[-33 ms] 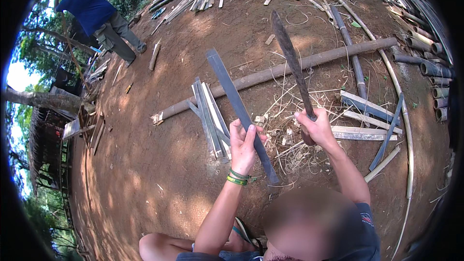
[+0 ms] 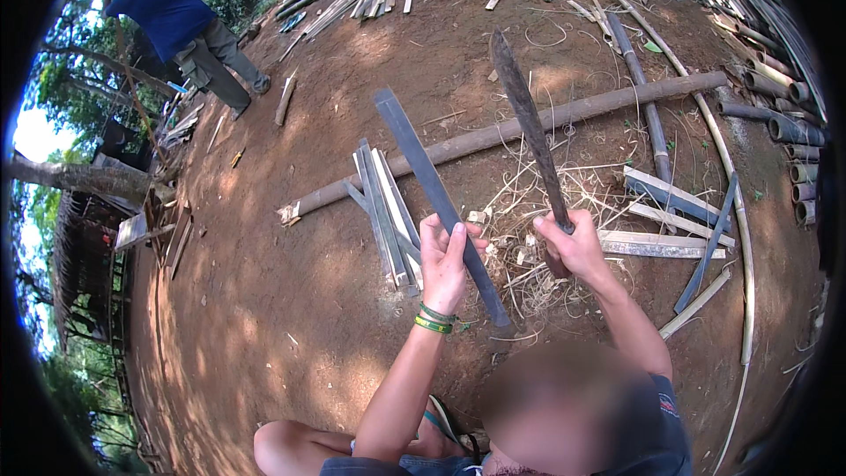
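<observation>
My left hand is closed around a long flat dark bamboo slat. The slat stands tilted, its lower end on the dirt near my knees and its upper end pointing away from me. My right hand grips the handle of a machete, whose dark blade is raised and points up and away, just right of the slat. Blade and slat are apart. Green bands circle my left wrist.
A long bamboo pole lies across the dirt behind the hands. Split slats are piled at the left and lie at the right. Shavings litter the ground. Cut bamboo tubes line the right edge. A person in blue stands far left.
</observation>
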The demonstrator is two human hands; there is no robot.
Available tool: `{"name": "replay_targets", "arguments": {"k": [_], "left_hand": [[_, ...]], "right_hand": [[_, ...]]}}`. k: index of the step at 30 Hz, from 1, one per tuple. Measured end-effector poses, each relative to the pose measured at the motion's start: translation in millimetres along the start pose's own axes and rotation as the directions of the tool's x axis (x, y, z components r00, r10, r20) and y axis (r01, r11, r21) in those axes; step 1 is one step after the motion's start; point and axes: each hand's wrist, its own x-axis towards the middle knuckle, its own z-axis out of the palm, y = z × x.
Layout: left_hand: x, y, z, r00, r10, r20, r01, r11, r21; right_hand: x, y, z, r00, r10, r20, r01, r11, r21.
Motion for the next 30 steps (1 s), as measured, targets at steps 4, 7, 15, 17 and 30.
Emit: {"name": "replay_targets", "arguments": {"k": [4,7,15,17,30], "left_hand": [[15.5,12.5,-8.0,0.997,0.077,-0.029,-0.077,0.997,-0.026],[25.5,15.3,-21.0,0.986,0.162,-0.026,-0.161,0.986,0.044],[35.1,56.7,-39.2,0.885,0.446,-0.134,-0.408,0.882,0.236],[27.6,65.7,-44.2,0.849,0.512,-0.131,-0.439,0.821,0.365],[-35.7,64.9,-19.2,0.764,0.641,-0.073,-0.523,0.681,0.512]], "right_hand": [[-37.6,-11.6,40.8,0.994,0.075,0.084,-0.085,0.988,0.126],[-50.7,-11.7,57.9,0.994,0.075,0.079,-0.087,0.983,0.162],[-76.7,3.1,68.6,0.992,0.123,-0.029,-0.124,0.992,-0.018],[-85.0,-3.4,75.0,0.986,0.166,-0.006,-0.166,0.986,-0.017],[-90.9,-43.2,85.4,0.970,0.074,0.231,-0.046,0.991,-0.126]]}}
